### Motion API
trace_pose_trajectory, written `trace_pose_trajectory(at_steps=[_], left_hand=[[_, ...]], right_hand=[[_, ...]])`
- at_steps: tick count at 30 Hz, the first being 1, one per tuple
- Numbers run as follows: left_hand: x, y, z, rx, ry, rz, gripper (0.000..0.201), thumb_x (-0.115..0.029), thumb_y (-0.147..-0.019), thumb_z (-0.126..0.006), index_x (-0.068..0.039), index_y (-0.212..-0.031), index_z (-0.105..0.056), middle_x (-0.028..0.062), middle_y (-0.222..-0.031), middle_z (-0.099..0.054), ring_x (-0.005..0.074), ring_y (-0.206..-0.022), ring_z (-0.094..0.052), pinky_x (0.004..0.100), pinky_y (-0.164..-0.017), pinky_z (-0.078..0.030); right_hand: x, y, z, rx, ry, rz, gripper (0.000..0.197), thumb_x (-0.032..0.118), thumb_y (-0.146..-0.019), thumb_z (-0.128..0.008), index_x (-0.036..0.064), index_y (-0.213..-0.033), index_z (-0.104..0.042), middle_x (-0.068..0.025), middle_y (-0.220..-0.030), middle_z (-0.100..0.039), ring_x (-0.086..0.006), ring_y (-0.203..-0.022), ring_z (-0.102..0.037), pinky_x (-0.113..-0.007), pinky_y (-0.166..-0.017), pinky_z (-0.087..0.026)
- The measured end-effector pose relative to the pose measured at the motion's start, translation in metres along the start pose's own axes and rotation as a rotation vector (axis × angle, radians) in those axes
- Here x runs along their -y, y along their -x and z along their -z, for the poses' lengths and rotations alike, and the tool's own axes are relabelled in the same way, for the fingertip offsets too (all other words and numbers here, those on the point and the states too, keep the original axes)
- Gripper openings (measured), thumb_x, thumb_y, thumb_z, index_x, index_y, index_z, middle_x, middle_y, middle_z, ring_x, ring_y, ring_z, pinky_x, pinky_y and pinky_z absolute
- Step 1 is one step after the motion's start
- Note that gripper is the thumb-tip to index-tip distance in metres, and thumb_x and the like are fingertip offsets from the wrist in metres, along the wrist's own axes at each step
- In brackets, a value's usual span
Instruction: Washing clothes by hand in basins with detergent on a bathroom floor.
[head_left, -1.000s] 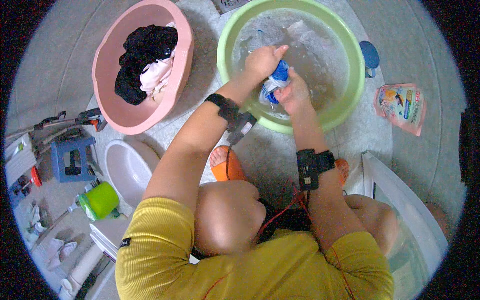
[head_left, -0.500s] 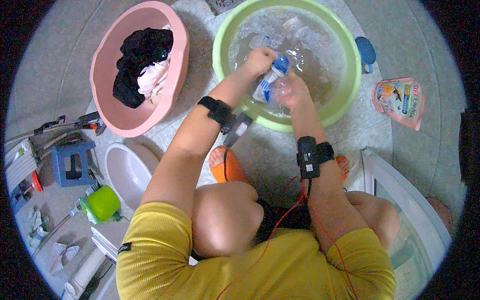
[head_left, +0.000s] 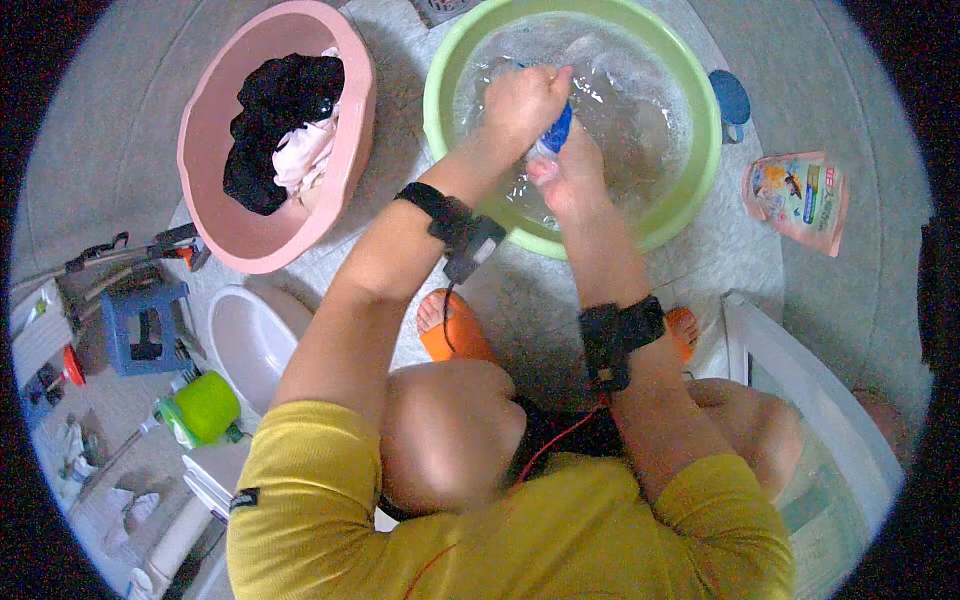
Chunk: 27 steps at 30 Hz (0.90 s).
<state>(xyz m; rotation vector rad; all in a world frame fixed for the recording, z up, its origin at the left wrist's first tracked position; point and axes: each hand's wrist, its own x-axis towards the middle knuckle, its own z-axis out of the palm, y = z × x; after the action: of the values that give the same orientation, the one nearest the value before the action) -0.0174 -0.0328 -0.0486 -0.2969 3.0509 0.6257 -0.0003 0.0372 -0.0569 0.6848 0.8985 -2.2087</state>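
Over the soapy water in a round green basin, both my hands grip a small, wet blue-and-white piece of cloth. My left hand is closed in a fist round its upper end, back of the hand up. Lower down, my right hand is closed on the other end, slightly blurred. A short bunched stretch of blue shows between the two hands; the rest is hidden in my fingers. Pale cloth, hard to make out, lies under the suds at the basin's far side.
To the left stands a pink tub holding black clothes and light pink cloth. Nearer are a white basin and a blue stool. On the right lie a pink pouch and a blue round object.
My left hand has turned over and moved slightly right, from pinching the cloth to a fist round it. My right hand has shifted a little left. The cloth is now bunched tighter between them.
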Motion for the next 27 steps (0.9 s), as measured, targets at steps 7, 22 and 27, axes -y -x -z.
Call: trace_pose_trajectory(at_steps=[7,22,27], left_hand=[[-0.002,-0.003,0.000,-0.017,0.213,0.021,0.024,-0.028,-0.077,-0.043,-0.009,-0.074,-0.058,0.0155,-0.068,-0.055,0.0335,-0.061,-0.053,0.0406,-0.057,-0.043],[-0.010,0.007,-0.004,-0.010,0.288,-0.029,0.026,-0.024,-0.079,-0.039,-0.005,-0.076,-0.056,0.0167,-0.068,-0.055,0.0348,-0.062,-0.052,0.0408,-0.059,-0.042],[-0.002,0.018,-0.011,-0.082,0.320,-0.088,0.034,-0.029,-0.081,-0.034,-0.004,-0.073,-0.056,0.0170,-0.067,-0.055,0.0348,-0.060,-0.053,0.0414,-0.058,-0.043]], right_hand=[[-0.008,0.012,0.012,-0.062,0.080,0.064,0.019,0.031,-0.075,-0.048,0.0119,-0.076,-0.046,0.0010,-0.061,-0.047,-0.0114,-0.052,-0.048,-0.027,-0.046,-0.039],[-0.003,0.019,0.005,-0.293,0.195,0.012,0.019,0.032,-0.076,-0.045,0.0130,-0.072,-0.048,0.0012,-0.062,-0.047,-0.0110,-0.055,-0.048,-0.024,-0.041,-0.034],[-0.018,0.013,0.011,-0.225,0.084,-0.075,0.019,0.031,-0.075,-0.046,0.0123,-0.072,-0.047,0.0013,-0.059,-0.047,-0.0096,-0.048,-0.045,-0.023,-0.036,-0.031]])
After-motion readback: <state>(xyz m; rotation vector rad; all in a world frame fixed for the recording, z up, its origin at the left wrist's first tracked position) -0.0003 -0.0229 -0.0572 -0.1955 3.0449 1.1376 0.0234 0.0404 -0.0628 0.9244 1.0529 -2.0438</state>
